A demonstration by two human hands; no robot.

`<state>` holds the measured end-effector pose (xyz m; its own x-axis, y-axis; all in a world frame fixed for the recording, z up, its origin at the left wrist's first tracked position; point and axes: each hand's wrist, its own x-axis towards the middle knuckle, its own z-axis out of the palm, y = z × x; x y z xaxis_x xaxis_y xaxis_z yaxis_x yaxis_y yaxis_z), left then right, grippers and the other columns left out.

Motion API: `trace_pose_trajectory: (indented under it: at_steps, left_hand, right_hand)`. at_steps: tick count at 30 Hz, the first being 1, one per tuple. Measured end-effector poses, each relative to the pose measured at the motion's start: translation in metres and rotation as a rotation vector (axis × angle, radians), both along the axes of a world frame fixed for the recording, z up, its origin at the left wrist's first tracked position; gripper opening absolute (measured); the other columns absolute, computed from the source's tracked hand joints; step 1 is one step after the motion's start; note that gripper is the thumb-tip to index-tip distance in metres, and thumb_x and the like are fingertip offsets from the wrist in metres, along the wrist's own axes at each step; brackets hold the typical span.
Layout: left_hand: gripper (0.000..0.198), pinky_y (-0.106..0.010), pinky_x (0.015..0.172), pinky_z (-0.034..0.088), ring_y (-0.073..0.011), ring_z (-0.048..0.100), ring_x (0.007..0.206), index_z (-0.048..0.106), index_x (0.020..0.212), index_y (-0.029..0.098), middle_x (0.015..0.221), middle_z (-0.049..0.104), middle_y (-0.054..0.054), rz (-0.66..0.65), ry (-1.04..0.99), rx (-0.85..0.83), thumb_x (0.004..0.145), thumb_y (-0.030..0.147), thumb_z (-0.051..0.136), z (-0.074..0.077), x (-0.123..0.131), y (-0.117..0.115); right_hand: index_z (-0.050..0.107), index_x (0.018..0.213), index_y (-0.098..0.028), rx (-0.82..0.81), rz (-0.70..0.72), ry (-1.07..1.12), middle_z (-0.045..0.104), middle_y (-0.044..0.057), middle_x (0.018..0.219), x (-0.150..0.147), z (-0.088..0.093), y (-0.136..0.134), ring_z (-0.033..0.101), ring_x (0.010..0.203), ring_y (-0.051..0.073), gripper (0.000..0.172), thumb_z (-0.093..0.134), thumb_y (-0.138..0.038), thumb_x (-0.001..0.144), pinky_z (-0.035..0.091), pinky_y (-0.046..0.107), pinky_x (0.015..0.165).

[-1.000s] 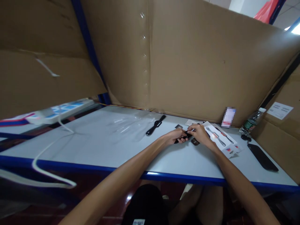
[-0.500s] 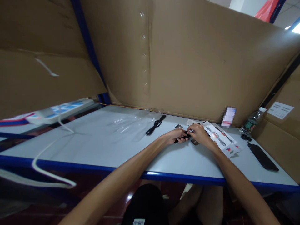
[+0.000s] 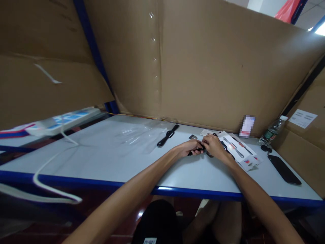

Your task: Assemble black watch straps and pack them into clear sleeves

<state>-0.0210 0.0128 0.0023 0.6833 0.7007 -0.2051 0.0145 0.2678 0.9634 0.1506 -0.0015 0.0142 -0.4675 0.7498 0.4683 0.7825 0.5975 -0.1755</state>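
My left hand [image 3: 190, 147] is closed around a slim black object [image 3: 190, 153], whose end shows below the fingers. My right hand [image 3: 213, 145] meets it from the right, fingertips pinched together on the same object; its kind is hidden by the fingers. Left of the hands lies a long black tool with a rounded handle [image 3: 168, 136]. Another black item [image 3: 223, 145] shows partly beyond the right hand, beside a white printed box [image 3: 237, 149] picturing long-handled tools. A small dark piece [image 3: 193, 137] lies just behind my left hand.
Clear plastic packaging [image 3: 137, 134] spreads over the left of the table. At the right are a black phone [image 3: 284, 169], a water bottle [image 3: 274, 130] and small round black items [image 3: 266, 148]. Cardboard [image 3: 198, 67] walls the back; a white cable [image 3: 38, 178] hangs over the left front edge.
The right hand has shifted slightly over the held object, its fingers staying pinched. More of the black item beside the box shows now. The whole view has moved slightly.
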Motion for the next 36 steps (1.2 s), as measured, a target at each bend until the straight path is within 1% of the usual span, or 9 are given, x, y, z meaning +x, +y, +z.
trace_pose_trajectory:
  at_steps: [3,7,10,16,19,24,27,32,36]
  left_hand:
    - [0.011,-0.014,0.039,0.017,-0.0030,0.036,0.043,0.049,0.077,0.014,0.065,0.055,-0.003,0.003,0.016,0.009,0.073,0.004,0.052,-0.001,0.001,0.000]
    - [0.012,-0.014,0.039,0.016,-0.0029,0.035,0.043,0.049,0.079,0.014,0.064,0.055,-0.002,0.025,0.023,0.007,0.073,0.004,0.052,-0.002,0.002,0.001]
    - [0.012,-0.014,0.039,0.016,-0.0026,0.034,0.043,0.047,0.079,0.015,0.065,0.055,-0.001,0.017,0.012,0.002,0.074,0.005,0.051,-0.001,0.002,0.001]
    - [0.012,-0.015,0.039,0.013,-0.0023,0.033,0.041,0.046,0.082,0.016,0.065,0.054,-0.001,0.032,0.011,-0.025,0.078,0.005,0.049,0.000,0.002,0.001]
    - [0.012,-0.015,0.039,0.013,-0.0027,0.033,0.041,0.046,0.081,0.016,0.064,0.054,-0.001,0.040,0.026,-0.025,0.079,0.004,0.047,0.001,0.002,0.000]
    - [0.012,-0.015,0.040,0.012,-0.0027,0.032,0.043,0.046,0.078,0.016,0.063,0.053,-0.001,0.024,0.020,-0.008,0.078,0.004,0.049,0.004,0.002,-0.002]
    - [0.013,-0.015,0.040,0.013,-0.0027,0.032,0.042,0.045,0.077,0.016,0.063,0.053,-0.001,0.027,0.027,-0.001,0.077,0.005,0.051,0.004,0.001,-0.002]
    - [0.011,-0.016,0.040,0.013,-0.0029,0.033,0.042,0.047,0.079,0.016,0.063,0.054,0.000,-0.012,0.039,0.028,0.077,0.008,0.055,0.001,0.002,-0.001]
    - [0.010,-0.015,0.040,0.015,-0.0038,0.034,0.043,0.050,0.083,0.015,0.064,0.055,-0.001,-0.020,0.040,0.028,0.077,0.008,0.054,0.000,0.002,-0.001]
  right_hand:
    - [0.076,0.093,-0.017,-0.025,-0.037,0.034,0.075,0.007,0.089,-0.005,-0.003,-0.001,0.066,0.087,0.019,0.020,0.064,-0.003,0.084,0.045,0.027,0.079]
    - [0.078,0.086,-0.017,-0.162,-0.076,0.195,0.077,0.005,0.080,-0.006,-0.006,0.002,0.068,0.077,0.017,0.016,0.065,-0.007,0.084,0.046,0.024,0.072]
    - [0.079,0.088,-0.018,-0.258,-0.037,0.300,0.078,0.003,0.078,-0.003,-0.004,0.005,0.070,0.074,0.016,0.016,0.067,-0.010,0.083,0.048,0.023,0.069]
    - [0.082,0.092,-0.020,-0.364,0.043,0.310,0.080,0.003,0.085,0.007,0.005,0.006,0.072,0.079,0.018,0.022,0.066,-0.008,0.081,0.051,0.025,0.073]
    - [0.082,0.089,-0.021,-0.331,0.041,0.268,0.079,0.002,0.084,0.008,0.006,0.006,0.071,0.079,0.017,0.022,0.066,-0.008,0.082,0.050,0.025,0.074]
    - [0.081,0.082,-0.022,-0.112,0.045,0.188,0.075,0.005,0.090,0.006,0.001,0.009,0.067,0.088,0.018,0.018,0.073,-0.006,0.079,0.048,0.029,0.083]
    - [0.080,0.080,-0.021,-0.069,0.068,0.138,0.075,0.004,0.090,0.005,0.000,0.010,0.066,0.089,0.019,0.017,0.073,-0.005,0.080,0.047,0.030,0.085]
    - [0.078,0.084,-0.020,-0.030,-0.061,0.053,0.076,0.006,0.086,0.000,0.000,0.003,0.066,0.091,0.021,0.010,0.072,-0.012,0.084,0.045,0.029,0.082]
    - [0.076,0.099,-0.019,-0.075,-0.156,0.118,0.075,0.004,0.077,-0.005,-0.001,0.000,0.066,0.078,0.019,0.017,0.069,-0.012,0.086,0.044,0.027,0.074]
